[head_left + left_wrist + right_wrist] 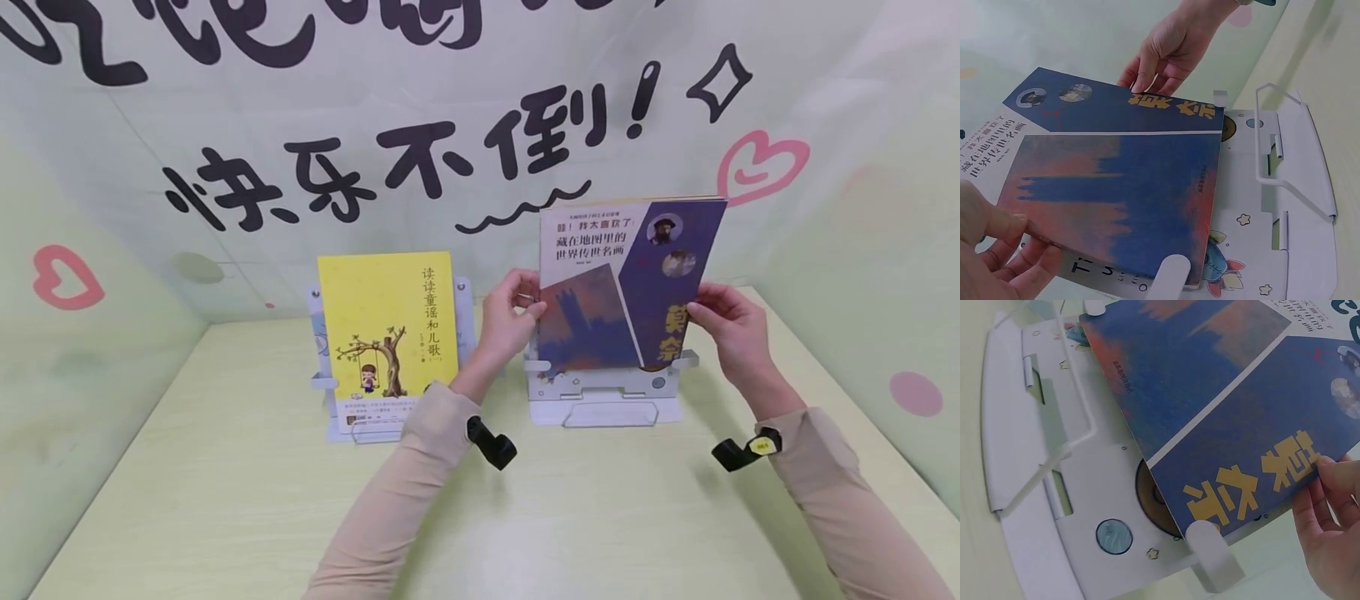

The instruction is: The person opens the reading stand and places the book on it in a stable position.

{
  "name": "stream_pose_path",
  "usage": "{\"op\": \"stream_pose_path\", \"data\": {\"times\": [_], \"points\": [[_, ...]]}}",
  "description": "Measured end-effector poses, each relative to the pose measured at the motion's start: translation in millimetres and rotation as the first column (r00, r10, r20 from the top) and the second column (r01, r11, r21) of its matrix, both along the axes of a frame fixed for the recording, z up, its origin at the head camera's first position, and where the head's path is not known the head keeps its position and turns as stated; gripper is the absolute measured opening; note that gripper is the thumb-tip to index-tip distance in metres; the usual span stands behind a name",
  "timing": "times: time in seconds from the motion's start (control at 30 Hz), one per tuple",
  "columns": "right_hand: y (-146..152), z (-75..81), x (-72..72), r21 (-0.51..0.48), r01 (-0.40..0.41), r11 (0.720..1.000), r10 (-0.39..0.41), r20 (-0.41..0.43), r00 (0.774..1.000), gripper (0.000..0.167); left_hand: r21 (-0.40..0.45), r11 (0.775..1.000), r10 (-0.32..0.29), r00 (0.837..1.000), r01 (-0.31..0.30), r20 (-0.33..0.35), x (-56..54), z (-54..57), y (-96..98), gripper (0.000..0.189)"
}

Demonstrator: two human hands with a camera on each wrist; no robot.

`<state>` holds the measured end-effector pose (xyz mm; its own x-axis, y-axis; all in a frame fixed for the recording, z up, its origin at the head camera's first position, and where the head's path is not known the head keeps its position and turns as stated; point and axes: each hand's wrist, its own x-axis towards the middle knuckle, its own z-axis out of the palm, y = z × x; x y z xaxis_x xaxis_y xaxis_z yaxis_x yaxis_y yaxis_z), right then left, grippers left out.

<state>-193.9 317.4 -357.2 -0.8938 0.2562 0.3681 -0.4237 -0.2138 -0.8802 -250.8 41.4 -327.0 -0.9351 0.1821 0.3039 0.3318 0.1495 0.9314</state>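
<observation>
A blue and purple picture book [592, 312] with a painting on its cover leans against a white book stand [630, 383] on the right side of the table. My left hand [512, 321] pinches the book's left edge between thumb and fingers. On the opposite edge, my right hand [738, 342] pinches it about halfway up. In the left wrist view, a white side clip [1172, 275] overlaps the lower corner of the cover. Another clip [1213, 556] crosses the other lower corner in the right wrist view. Below the book, part of the stand's printed backboard [1085, 494] shows.
To the left, a yellow children's book [375, 300] stands upright on a second stand [465, 304], partly behind my left forearm. A white wire support [611, 415] juts forward at the right stand's base. Behind the table [240, 492] rises a printed wall [247, 275].
</observation>
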Motion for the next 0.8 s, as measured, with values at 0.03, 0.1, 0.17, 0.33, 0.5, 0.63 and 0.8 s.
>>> {"op": "stream_pose_path", "data": {"times": [0.03,0.1,0.17,0.33,0.5,0.63,0.8], "points": [[0,-2.1,0.3,0.007,0.009,1.000,-0.009,0.014,1.000,0.028,-0.008,1.000,0.002,1.000,-0.002,-0.004,0.1,-2.4,-0.3,0.023],[-1,-6.4,0.8,0.044,0.035,0.998,-0.037,0.046,0.998,0.030,-0.023,1.000,0.011,1.000,-0.011,0.005,0.3,-7.1,-0.9,0.024],[-4,-10.3,1.8,0.088,0.067,0.994,-0.074,0.084,0.994,0.029,-0.039,0.999,0.028,0.999,-0.027,0.025,0.6,-11.8,-1.7,0.024],[-12,-14.1,6.6,0.187,0.135,0.973,-0.166,0.163,0.973,0.028,-0.073,0.996,0.063,0.996,-0.059,0.064,2.9,-20.9,-2.8,0.026],[-16,-15.8,11.8,0.316,0.182,0.931,-0.260,0.225,0.939,0.024,-0.114,0.992,0.062,0.998,-0.060,0.019,7.3,-24.5,-3.9,0.027],[-17,-18.0,16.0,0.441,0.205,0.874,-0.335,0.242,0.910,0.018,-0.149,0.987,0.054,0.999,-0.054,0.000,10.6,-26.9,-4.0,0.026],[-18,-19.1,19.1,0.486,0.196,0.852,-0.352,0.252,0.901,0.009,-0.185,0.981,0.060,0.998,-0.062,-0.018,15.1,-30.5,-4.3,0.024]]}}
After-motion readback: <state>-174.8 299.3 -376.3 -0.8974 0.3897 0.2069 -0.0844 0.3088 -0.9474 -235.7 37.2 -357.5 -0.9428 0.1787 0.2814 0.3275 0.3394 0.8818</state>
